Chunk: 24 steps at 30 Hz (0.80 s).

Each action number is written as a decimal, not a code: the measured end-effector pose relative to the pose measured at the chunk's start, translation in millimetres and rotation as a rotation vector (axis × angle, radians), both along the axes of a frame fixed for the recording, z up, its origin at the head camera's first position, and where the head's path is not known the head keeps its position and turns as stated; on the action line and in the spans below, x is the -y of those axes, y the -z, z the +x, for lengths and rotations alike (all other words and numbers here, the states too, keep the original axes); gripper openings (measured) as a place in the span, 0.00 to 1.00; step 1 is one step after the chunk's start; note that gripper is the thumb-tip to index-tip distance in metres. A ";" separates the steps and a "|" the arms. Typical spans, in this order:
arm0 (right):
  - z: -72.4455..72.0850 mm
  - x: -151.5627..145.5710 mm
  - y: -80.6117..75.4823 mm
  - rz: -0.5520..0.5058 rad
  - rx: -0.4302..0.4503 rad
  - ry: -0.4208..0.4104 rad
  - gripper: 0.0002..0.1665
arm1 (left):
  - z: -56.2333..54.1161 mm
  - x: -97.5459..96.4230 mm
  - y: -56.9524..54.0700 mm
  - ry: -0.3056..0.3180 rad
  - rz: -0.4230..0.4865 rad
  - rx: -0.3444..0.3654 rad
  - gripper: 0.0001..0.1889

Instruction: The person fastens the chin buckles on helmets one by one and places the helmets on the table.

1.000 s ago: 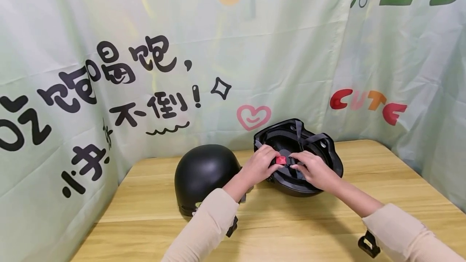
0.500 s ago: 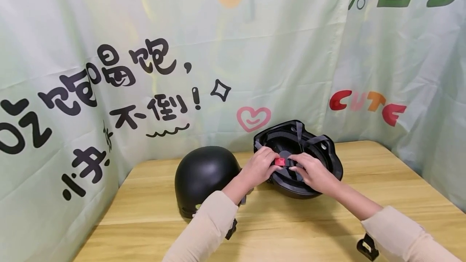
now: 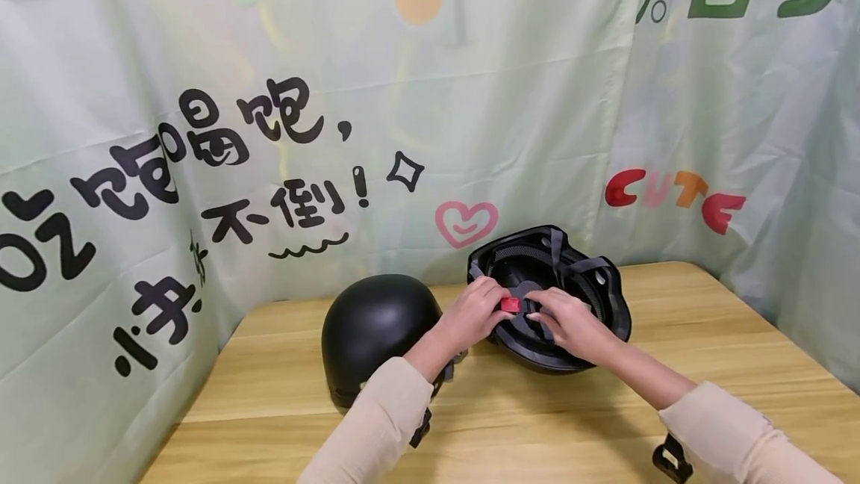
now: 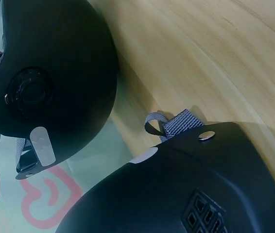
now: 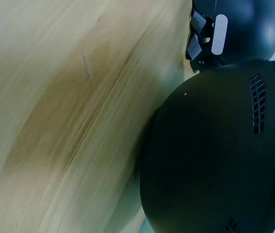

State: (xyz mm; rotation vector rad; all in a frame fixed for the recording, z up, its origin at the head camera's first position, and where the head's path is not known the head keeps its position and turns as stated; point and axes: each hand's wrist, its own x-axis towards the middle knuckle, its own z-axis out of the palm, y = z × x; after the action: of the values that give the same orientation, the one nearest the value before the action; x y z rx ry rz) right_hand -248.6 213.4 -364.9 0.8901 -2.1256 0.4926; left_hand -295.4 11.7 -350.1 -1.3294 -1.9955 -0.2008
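An upturned black helmet (image 3: 551,361) lies at the back of the table, its padded inside facing me and grey straps crossing its rim. Over its opening, my left hand (image 3: 473,310) pinches a red buckle piece (image 3: 510,305) between thumb and fingers. Facing it from the right, my right hand (image 3: 571,323) pinches a dark strap piece next to the red one. Whether the two pieces are joined, I cannot tell. The left wrist view shows the helmet's dark shell (image 4: 69,63) from outside; in the right wrist view the shell (image 5: 215,145) hides most of the hand.
To the left stands a second black helmet (image 3: 379,334), dome up, partly behind my left forearm. A wooden table (image 3: 537,432) carries both. Behind hangs a pale printed curtain (image 3: 524,133). A black strap-like piece (image 3: 672,458) hangs by my right sleeve.
Both hands and the red buckle piece have shifted slightly left over the helmet. The whole scene sits a little lower in the head view. The grips look the same.
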 end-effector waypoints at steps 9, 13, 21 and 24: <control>3.8 1.5 9.9 -0.011 0.012 -0.008 0.22 | 3.5 0.5 5.2 0.000 -0.015 0.020 0.14; 2.8 3.1 10.1 -0.013 -0.004 -0.029 0.23 | 3.1 -1.8 5.0 0.022 -0.008 0.028 0.15; -0.3 6.9 4.1 -0.010 0.020 -0.027 0.22 | 0.1 -0.7 1.4 -0.004 -0.007 0.043 0.15; -0.1 6.5 1.5 -0.005 0.043 -0.013 0.21 | -0.1 0.5 0.1 -0.013 0.001 0.062 0.17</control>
State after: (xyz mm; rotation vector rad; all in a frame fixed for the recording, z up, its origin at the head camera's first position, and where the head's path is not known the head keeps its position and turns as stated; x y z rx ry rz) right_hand -248.7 206.9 -366.3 0.8981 -2.1580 0.5281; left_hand -295.5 11.2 -350.2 -1.3233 -2.0547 -0.2398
